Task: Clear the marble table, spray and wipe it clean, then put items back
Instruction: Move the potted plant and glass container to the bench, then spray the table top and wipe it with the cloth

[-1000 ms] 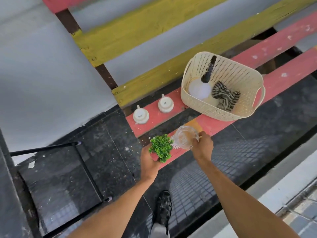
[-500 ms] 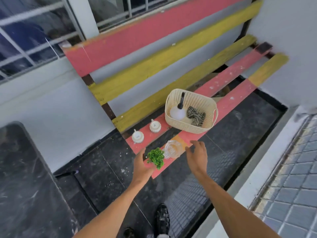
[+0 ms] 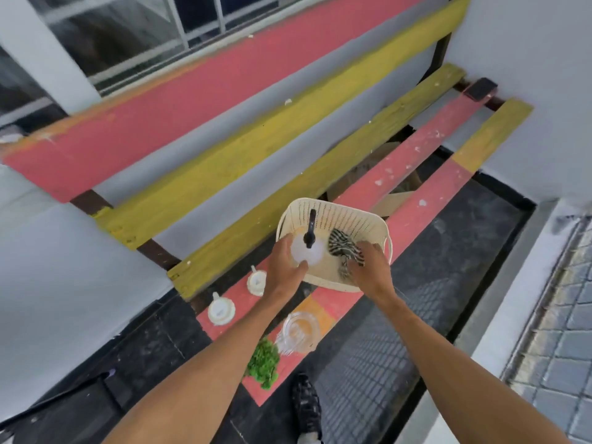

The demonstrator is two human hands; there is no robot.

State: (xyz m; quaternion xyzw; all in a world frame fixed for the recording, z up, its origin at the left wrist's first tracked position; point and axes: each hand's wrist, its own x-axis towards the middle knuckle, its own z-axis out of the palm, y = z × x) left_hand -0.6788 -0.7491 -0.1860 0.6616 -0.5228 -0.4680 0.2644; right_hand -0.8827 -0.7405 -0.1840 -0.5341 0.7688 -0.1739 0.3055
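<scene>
The cream basket (image 3: 358,216) is holding both cleaning things. The left hand (image 3: 283,267) is curling round the spray bottle (image 3: 304,251) in the basket's left half, its black nozzle pointing toward the far rim. The right hand (image 3: 371,270) is pressing bent fingers onto the striped cloth (image 3: 341,246) in the basket's right half; whether they are pinching it, I cannot tell. Each hand is lying nearest its own item.

One wide-angle camera rides on the person's head, facing forward and steeply down along both outstretched arms onto the painted bench (image 3: 426,149) and the basket (image 3: 352,216), close beneath.
</scene>
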